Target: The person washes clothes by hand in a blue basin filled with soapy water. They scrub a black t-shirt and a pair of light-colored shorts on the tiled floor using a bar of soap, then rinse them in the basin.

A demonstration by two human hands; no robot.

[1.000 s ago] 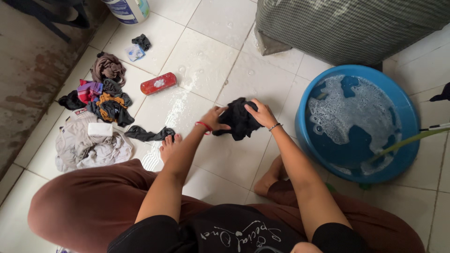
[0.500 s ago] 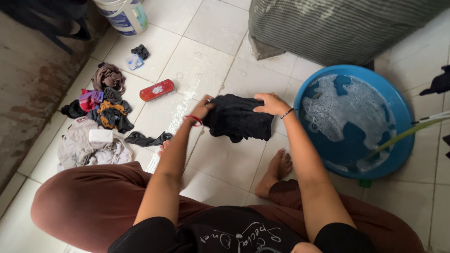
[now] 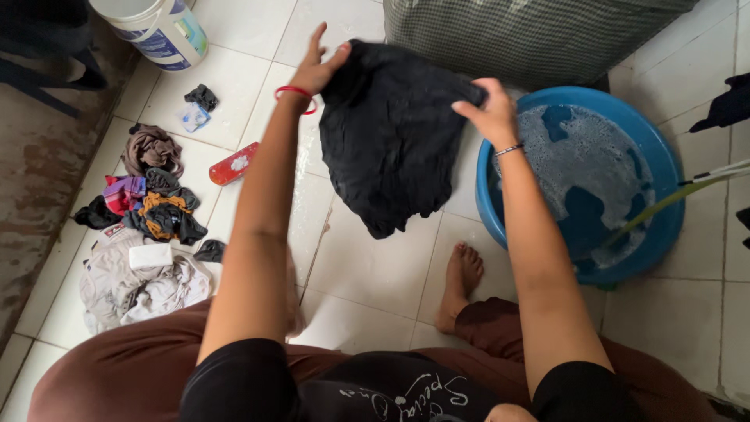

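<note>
Two hands up, one black garment [image 3: 391, 137] hanging spread between them at twelve o'clock.
Left hand [image 3: 316, 66] pinches one top corner, fingers splayed; right hand [image 3: 488, 113] grips the other. Three o'clock: one blue soapy basin [image 3: 664, 195]. Ten o'clock: red flat packet [image 3: 233, 163]; farther, one white labelled bucket [image 3: 160, 31].

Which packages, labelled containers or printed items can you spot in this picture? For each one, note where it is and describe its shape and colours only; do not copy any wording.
White plastic bucket: top left on the tiled floor, round, with a blue and green printed label.
Red flat packet: on the floor left of the left arm, oblong, red with white print.
Small pale wrapper: below the bucket, crumpled, whitish-blue.
White bar: on the pale clothes pile, rectangular, plain.
</note>
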